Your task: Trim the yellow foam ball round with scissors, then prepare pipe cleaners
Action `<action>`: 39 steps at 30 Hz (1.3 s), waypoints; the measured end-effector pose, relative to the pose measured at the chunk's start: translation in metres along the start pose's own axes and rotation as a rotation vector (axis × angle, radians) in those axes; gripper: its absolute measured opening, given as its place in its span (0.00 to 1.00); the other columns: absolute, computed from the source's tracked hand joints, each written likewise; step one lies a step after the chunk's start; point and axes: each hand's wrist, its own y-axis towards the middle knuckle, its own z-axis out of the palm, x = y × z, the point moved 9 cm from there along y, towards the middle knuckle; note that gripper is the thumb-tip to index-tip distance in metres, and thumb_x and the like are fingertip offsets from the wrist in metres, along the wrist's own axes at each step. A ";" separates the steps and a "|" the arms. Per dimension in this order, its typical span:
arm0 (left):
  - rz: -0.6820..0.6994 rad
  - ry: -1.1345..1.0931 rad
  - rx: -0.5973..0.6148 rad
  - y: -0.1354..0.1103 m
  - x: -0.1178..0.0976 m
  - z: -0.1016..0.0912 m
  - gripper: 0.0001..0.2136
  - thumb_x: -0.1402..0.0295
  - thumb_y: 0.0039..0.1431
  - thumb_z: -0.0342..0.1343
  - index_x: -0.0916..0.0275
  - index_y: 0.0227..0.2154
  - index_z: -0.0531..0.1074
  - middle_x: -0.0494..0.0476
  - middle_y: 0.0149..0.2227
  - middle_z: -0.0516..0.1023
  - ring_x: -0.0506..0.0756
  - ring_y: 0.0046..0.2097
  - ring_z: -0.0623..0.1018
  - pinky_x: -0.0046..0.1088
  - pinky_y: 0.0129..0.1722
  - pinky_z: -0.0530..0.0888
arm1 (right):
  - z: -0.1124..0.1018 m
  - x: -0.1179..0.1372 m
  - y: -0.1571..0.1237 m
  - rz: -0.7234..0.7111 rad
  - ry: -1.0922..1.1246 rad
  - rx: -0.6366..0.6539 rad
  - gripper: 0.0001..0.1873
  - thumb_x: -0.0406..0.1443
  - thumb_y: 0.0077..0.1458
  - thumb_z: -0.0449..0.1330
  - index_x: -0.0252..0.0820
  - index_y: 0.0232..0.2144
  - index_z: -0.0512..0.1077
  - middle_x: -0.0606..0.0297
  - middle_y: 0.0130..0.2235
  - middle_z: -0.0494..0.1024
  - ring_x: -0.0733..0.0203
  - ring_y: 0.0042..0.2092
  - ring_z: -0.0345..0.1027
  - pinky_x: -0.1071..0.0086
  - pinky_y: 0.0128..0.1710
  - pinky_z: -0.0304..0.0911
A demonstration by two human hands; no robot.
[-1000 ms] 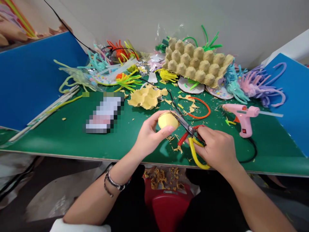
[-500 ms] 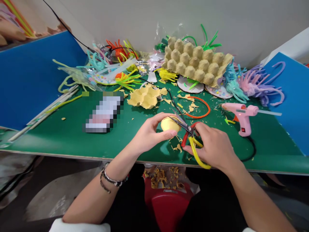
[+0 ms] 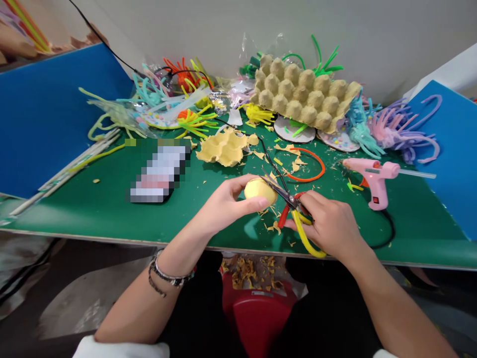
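The left hand (image 3: pixel 233 206) pinches a pale yellow cup (image 3: pixel 258 193) between thumb and fingers, holding it above the worktop (image 3: pixel 93 211). The right hand (image 3: pixel 330 219) is curled around the red and yellow handles of a pair of scissors (image 3: pixel 292 200), whose blades point toward ten o'clock and lie against the cup's rim on its two o'clock side. Dark bracelets (image 3: pixel 167 276) circle the left wrist.

Taking the cup as the centre of the dial, with twelve at the far wall, small yellow scraps (image 3: pixel 275 227) lie near it at five o'clock. At eleven sits a torn yellow carton piece (image 3: pixel 221 148); at two, a curved orange pipe cleaner (image 3: pixel 323 166). A pink glue gun (image 3: pixel 372 174) lies farther off at three, a clear stick protruding from its back end. A pixelated flat object (image 3: pixel 160 171) is at nine, with long pale sticks (image 3: pixel 67 171) well beyond it, beside a blue panel (image 3: pixel 55 119). A grey-brown egg tray (image 3: pixel 303 94) leans at one, cups outward, and purple fuzzy stems (image 3: pixel 413 132) bunch well away at two. Below the worktop edge, at six, more scraps fill a red container (image 3: pixel 261 318).
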 end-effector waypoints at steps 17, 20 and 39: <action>0.077 -0.174 -0.140 0.001 0.004 -0.009 0.35 0.56 0.38 0.71 0.60 0.51 0.68 0.52 0.36 0.75 0.53 0.39 0.74 0.27 0.40 0.71 | 0.013 -0.012 0.003 0.239 0.125 0.134 0.29 0.59 0.56 0.46 0.41 0.32 0.69 0.64 0.26 0.73 0.62 0.24 0.63 0.71 0.23 0.44; 0.094 -0.106 -0.067 0.001 0.000 -0.005 0.34 0.59 0.40 0.71 0.60 0.52 0.67 0.51 0.35 0.74 0.53 0.40 0.74 0.29 0.42 0.71 | 0.012 -0.013 0.001 0.221 0.080 0.147 0.28 0.58 0.57 0.46 0.41 0.36 0.70 0.63 0.28 0.74 0.60 0.26 0.66 0.70 0.24 0.44; -0.002 -0.218 -0.049 0.001 0.009 -0.002 0.40 0.54 0.37 0.71 0.60 0.55 0.65 0.53 0.36 0.77 0.52 0.36 0.77 0.28 0.37 0.74 | 0.000 -0.002 0.002 0.075 0.085 0.015 0.30 0.55 0.63 0.40 0.41 0.24 0.67 0.66 0.20 0.67 0.66 0.20 0.56 0.72 0.22 0.45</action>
